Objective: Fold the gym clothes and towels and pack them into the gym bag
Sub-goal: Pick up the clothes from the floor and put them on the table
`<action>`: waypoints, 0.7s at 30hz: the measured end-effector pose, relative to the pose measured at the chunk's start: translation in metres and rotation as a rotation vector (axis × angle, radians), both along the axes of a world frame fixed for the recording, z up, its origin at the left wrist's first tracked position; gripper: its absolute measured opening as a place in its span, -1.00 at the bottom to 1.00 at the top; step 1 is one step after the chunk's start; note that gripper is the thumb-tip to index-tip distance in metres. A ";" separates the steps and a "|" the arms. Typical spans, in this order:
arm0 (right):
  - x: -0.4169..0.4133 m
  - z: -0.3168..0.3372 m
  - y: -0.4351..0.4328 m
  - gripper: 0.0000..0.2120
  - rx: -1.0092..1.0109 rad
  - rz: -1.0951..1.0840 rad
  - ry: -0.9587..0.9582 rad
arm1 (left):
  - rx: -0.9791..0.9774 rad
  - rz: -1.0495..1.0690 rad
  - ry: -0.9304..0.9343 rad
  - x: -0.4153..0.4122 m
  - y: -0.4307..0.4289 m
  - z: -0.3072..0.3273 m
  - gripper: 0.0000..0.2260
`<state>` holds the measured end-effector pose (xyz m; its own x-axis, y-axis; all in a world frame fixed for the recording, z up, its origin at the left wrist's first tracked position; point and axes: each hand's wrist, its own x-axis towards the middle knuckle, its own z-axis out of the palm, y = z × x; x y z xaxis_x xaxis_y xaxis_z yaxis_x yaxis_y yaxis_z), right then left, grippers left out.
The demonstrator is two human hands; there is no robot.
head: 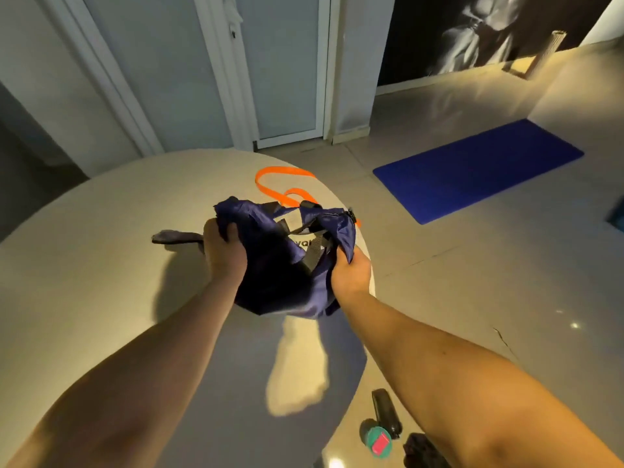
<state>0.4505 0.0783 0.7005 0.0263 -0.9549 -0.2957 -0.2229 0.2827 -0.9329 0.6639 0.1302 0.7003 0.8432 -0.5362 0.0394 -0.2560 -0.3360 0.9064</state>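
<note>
A navy blue gym bag (280,265) with black webbing straps hangs crumpled above the round pale table (101,282). My left hand (223,251) grips its left edge, fingers curled into the fabric. My right hand (349,271) grips its right edge near the zipper. An orange strap (270,184) trails from the bag onto the far side of the table. A dark folded cloth (175,237) lies on the table just left of my left hand.
A blue exercise mat (479,170) lies on the floor to the right. Near the table's lower right edge on the floor are a dark bottle (386,413), a green and red round object (378,442) and another dark item (422,450). White doors stand behind the table.
</note>
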 end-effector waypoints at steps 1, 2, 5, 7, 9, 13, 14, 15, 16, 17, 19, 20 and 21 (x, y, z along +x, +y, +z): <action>0.008 -0.012 -0.002 -0.79 0.027 0.018 0.043 | 0.062 -0.023 0.005 0.011 0.001 -0.014 -0.79; 0.012 -0.024 -0.004 -0.75 0.071 0.034 0.101 | 0.126 -0.049 -0.006 0.022 0.003 -0.029 -0.77; 0.014 -0.050 -0.007 -0.56 0.300 0.094 0.310 | 0.400 -0.065 -0.011 0.036 0.011 -0.064 -0.64; 0.010 -0.055 -0.007 -0.49 0.388 0.133 0.353 | 0.506 -0.032 0.029 0.033 0.016 -0.071 -0.50; 0.006 -0.048 -0.008 -0.48 0.403 0.164 0.338 | 0.557 0.009 0.060 0.026 0.017 -0.070 -0.42; -0.004 -0.024 -0.015 -0.64 0.496 0.241 0.368 | 0.648 0.024 0.084 0.012 0.004 -0.060 -0.33; -0.008 -0.021 -0.016 -0.67 0.531 0.235 0.373 | 0.646 0.003 0.077 0.009 -0.001 -0.058 -0.36; -0.012 -0.019 -0.015 -0.70 0.555 0.228 0.369 | 0.639 -0.019 0.073 0.005 -0.003 -0.056 -0.39; -0.014 -0.017 -0.015 -0.70 0.574 0.232 0.357 | 0.623 -0.034 0.067 0.002 -0.006 -0.058 -0.42; -0.016 -0.017 -0.014 -0.68 0.587 0.244 0.324 | 0.601 -0.046 0.063 -0.001 -0.007 -0.061 -0.45; -0.015 -0.019 -0.010 -0.64 0.623 0.222 0.185 | 0.554 -0.063 0.054 -0.005 -0.011 -0.070 -0.48; -0.013 -0.022 -0.009 -0.63 0.645 0.201 0.128 | 0.526 -0.063 0.057 -0.006 -0.014 -0.075 -0.50; -0.011 -0.025 -0.007 -0.62 0.639 0.185 0.094 | 0.498 -0.056 0.066 -0.008 -0.017 -0.078 -0.52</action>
<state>0.4391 0.0713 0.6752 0.1195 -0.5735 -0.8104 -0.3926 0.7225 -0.5691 0.6558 0.1128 0.6227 0.8044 -0.5210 -0.2856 -0.2334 -0.7192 0.6544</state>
